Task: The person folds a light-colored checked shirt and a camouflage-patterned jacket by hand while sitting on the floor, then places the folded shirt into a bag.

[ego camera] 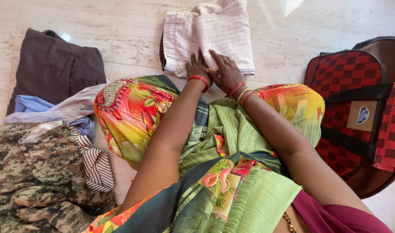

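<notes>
Both hands lie flat and open on the near edge of a folded checked shirt [214,34], gripping nothing: the left hand [197,67] with fingers spread, the right hand [225,71] just beside it, pressing the cloth to the pale stone floor [128,26]. The shirt looks light, soft and limp, best taken by its folded edges. A grey garment [55,64] and camouflage clothing [33,172] lie toward the floor's left edge; a red checked bag [348,86] stands at the right.
</notes>
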